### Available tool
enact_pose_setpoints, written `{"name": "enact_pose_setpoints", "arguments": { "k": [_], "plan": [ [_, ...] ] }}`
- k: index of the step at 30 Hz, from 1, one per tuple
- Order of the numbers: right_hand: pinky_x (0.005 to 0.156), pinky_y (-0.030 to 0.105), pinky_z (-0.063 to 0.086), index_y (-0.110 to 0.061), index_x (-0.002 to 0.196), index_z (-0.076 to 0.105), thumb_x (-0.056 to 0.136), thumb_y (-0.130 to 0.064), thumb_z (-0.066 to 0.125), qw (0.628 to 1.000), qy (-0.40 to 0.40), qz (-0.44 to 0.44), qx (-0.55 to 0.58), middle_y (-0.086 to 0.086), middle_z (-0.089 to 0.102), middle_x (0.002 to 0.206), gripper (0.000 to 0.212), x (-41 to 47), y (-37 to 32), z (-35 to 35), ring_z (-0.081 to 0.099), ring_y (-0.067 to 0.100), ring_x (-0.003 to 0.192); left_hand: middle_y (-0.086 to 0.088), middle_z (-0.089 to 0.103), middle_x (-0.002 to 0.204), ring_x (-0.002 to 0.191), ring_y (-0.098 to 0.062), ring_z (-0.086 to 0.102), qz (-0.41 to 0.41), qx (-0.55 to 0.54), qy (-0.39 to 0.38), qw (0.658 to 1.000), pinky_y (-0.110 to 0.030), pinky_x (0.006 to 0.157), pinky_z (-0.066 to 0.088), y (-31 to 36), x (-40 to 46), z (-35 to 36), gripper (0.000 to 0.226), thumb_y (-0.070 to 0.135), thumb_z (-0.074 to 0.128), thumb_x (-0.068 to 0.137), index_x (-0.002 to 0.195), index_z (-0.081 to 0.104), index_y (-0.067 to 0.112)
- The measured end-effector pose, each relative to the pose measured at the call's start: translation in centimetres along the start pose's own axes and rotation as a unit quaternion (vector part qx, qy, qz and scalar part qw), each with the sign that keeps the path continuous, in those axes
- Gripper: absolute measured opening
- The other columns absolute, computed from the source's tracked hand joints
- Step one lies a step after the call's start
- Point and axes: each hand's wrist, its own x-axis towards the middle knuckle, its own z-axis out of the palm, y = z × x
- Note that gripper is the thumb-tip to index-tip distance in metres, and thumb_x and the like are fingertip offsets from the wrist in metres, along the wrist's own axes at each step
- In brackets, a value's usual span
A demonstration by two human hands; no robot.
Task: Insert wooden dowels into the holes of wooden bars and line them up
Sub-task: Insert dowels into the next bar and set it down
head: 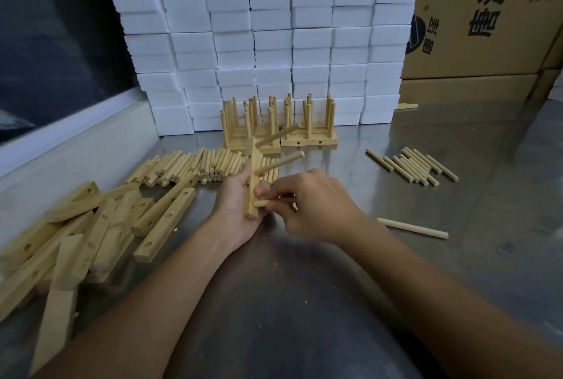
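Pale wooden bar point(253, 179), long axis pointing away from the viewer, held above the steel desk point(304, 272) before the finished racks point(280, 125). Left hand point(236, 211) grips it; right hand point(313, 205) fingers pinch a short wooden dowel point(260, 203) at its near hole.

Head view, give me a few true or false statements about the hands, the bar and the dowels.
1. The left hand holds a bar. True.
2. The right hand lies flat on the table. False: it pinches a dowel at the bar's near end.
3. Two dowels already stick out of the held bar. True.
4. The finished bars stand by the cardboard box. False: they stand before the white blocks.
5. Empty bars lie piled at left. True.
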Motion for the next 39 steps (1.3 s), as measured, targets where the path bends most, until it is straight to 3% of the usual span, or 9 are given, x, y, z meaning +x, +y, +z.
{"name": "enact_pose_setpoints", "arguments": {
  "k": [3,7,12,16,20,24,27,31,39],
  "plan": [
    [0.062,0.028,0.044,-0.042,0.114,0.068,0.095,-0.035,0.053,0.99,0.003,-0.062,-0.124,-0.012,0.072,0.098,0.024,0.2,-0.5,-0.3,0.066,0.021,0.088,0.001,0.036,0.051,0.045,-0.013,0.031,0.006,0.013,0.016,1.0,-0.023,0.039,0.03,-0.2,0.2,0.0,0.034,0.039,0.04,0.104,0.093,0.054,0.01],
    [0.053,0.027,0.036,-0.032,0.101,0.071,0.092,-0.026,0.054,0.977,0.006,-0.116,-0.181,-0.011,0.068,0.09,0.02,-0.1,-0.9,-0.1,0.063,0.021,0.074,0.002,0.037,0.05,0.042,-0.012,0.033,0.021,0.042,0.037,0.998,-0.024,0.04,0.03,-0.3,0.4,-0.1,0.036,0.04,0.039,0.104,0.092,0.054,0.011],
    [0.055,0.029,0.035,-0.025,0.091,0.067,0.085,-0.026,0.05,0.975,-0.008,-0.098,-0.2,-0.005,0.069,0.089,0.018,-0.2,-1.5,0.1,0.064,0.027,0.072,0.003,0.035,0.048,0.039,-0.011,0.031,0.029,0.07,0.041,0.996,-0.022,0.038,0.028,-0.4,0.2,0.4,0.034,0.04,0.038,0.105,0.09,0.051,0.012],
    [0.059,0.03,0.035,-0.026,0.075,0.057,0.084,-0.028,0.053,0.989,-0.018,-0.022,-0.147,-0.003,0.056,0.07,0.01,-0.2,-1.8,0.3,0.056,0.028,0.067,0.002,0.034,0.051,0.04,-0.012,0.03,0.035,0.094,0.027,0.995,-0.021,0.038,0.026,-0.4,-0.2,0.5,0.032,0.04,0.038,0.105,0.088,0.046,0.014],
    [0.062,0.029,0.035,-0.02,0.086,0.069,0.09,-0.03,0.052,0.994,-0.034,0.054,-0.085,-0.005,0.047,0.065,0.02,0.1,-1.5,0.8,0.048,0.022,0.065,0.001,0.034,0.053,0.043,-0.011,0.031,0.043,0.112,0.019,0.993,-0.021,0.038,0.029,-0.4,-0.5,0.5,0.033,0.038,0.037,0.106,0.086,0.045,0.013],
    [0.055,0.03,0.038,-0.02,0.093,0.062,0.09,-0.026,0.053,0.982,-0.014,-0.079,-0.17,0.001,0.06,0.072,0.012,-0.4,-1.7,0.5,0.06,0.031,0.064,0.002,0.035,0.05,0.043,-0.012,0.031,0.029,0.097,0.037,0.994,-0.025,0.044,0.028,-0.2,-0.4,0.4,0.034,0.04,0.041,0.104,0.088,0.049,0.012],
    [0.055,0.031,0.033,-0.017,0.101,0.058,0.091,-0.027,0.05,0.977,-0.018,-0.091,-0.193,0.005,0.064,0.078,0.016,-0.5,-1.7,0.4,0.061,0.034,0.066,0.003,0.035,0.048,0.042,-0.012,0.032,0.022,0.101,0.04,0.994,-0.025,0.045,0.028,-0.2,-0.3,0.5,0.032,0.04,0.042,0.104,0.09,0.05,0.012],
    [0.059,0.031,0.031,-0.021,0.084,0.052,0.092,-0.024,0.052,0.991,-0.049,-0.041,-0.119,-0.006,0.039,0.062,0.009,-0.2,-1.7,0.4,0.042,0.02,0.056,0.003,0.035,0.048,0.041,-0.011,0.033,0.04,0.137,0.026,0.99,-0.024,0.045,0.03,-0.2,-0.5,0.5,0.033,0.038,0.039,0.105,0.081,0.043,0.015],
    [0.053,0.015,0.036,-0.013,0.073,0.066,0.1,-0.022,0.05,0.957,-0.143,0.181,0.175,-0.01,0.053,0.05,0.032,0.5,-0.9,0.1,0.051,0.001,0.053,-0.001,0.03,0.057,0.047,-0.014,0.032,0.099,0.205,0.012,0.974,-0.022,0.038,0.032,-0.5,-1.1,1.0,0.023,0.028,0.038,0.107,0.093,0.045,0.012]
  ]
}}
